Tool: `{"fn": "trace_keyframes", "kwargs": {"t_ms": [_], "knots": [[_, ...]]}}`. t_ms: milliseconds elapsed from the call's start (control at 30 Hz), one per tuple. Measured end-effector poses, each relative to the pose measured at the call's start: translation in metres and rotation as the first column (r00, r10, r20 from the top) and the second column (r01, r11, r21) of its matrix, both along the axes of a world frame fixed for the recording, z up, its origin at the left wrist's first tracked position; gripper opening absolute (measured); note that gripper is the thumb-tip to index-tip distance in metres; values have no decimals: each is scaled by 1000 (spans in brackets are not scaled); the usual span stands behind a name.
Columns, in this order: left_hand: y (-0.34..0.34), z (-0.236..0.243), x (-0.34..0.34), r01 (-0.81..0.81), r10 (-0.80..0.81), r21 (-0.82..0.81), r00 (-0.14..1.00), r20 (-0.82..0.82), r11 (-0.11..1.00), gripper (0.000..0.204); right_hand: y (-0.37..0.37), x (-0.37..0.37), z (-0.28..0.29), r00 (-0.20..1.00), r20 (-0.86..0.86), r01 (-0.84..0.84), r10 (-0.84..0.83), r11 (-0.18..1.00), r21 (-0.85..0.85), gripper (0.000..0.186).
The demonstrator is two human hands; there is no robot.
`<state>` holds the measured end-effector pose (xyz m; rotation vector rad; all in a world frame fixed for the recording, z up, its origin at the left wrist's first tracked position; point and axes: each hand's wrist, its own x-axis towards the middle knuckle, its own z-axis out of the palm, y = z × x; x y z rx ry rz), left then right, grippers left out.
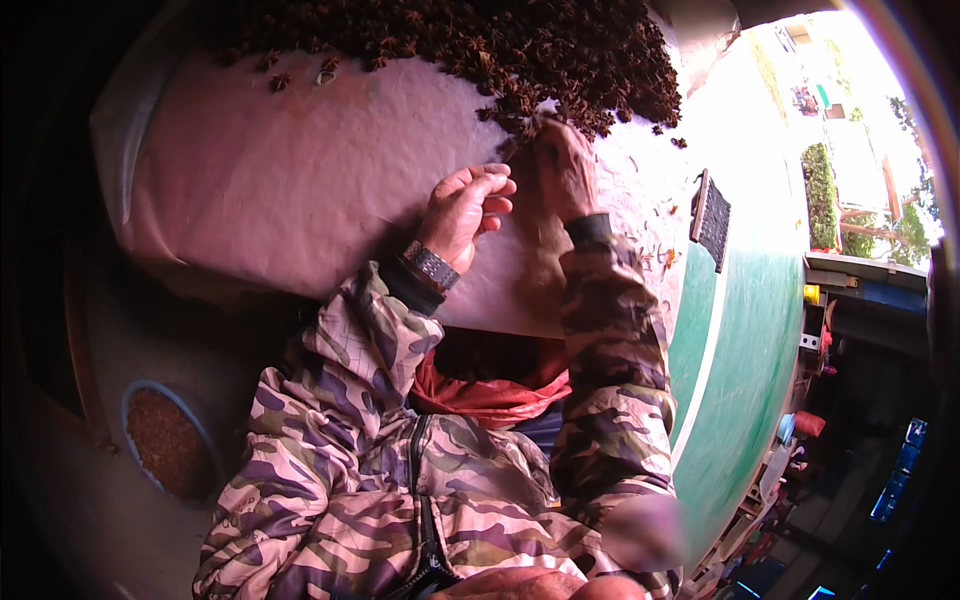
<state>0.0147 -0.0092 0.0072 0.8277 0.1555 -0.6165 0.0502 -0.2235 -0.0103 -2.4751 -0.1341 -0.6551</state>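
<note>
A large heap of dark brown star anise (560, 60) lies on a table covered with a pale plastic sheet (290, 170). My right hand (567, 170) is at the near edge of the heap, fingers bent down and together against the pieces; what its fingertips hold is hidden. To its left, my left hand (468, 208) hovers over the sheet, palm turned inward, with the thumb pressed to curled fingers. Anything between those fingers is too small to make out. Below the table edge, a red sack (490, 395) gapes open in front of my body.
A blue-rimmed basin (165, 435) of brown bits stands on the floor at left. Stray star anise (280, 81) and pale scraps (665, 258) lie on the sheet. Right of the table are a dark slatted object (711, 218) and green floor (745, 350) with a white line.
</note>
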Motion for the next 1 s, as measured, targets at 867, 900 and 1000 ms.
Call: {"fn": "trace_keyframes", "kwargs": {"t_ms": [867, 900, 1000], "knots": [[4, 3, 7, -128, 128, -1, 992, -19, 992, 15, 31, -21, 8, 988, 153, 16, 8, 988, -155, 7], [6, 4, 8, -135, 135, -4, 991, -13, 991, 15, 41, -32, 12, 988, 147, -4, 36, 978, -207, 6], [6, 2, 8, -129, 129, -28, 992, -6, 991, 15, 58, -70, 16, 985, 122, -98, 123, 977, -190, 5]]}}
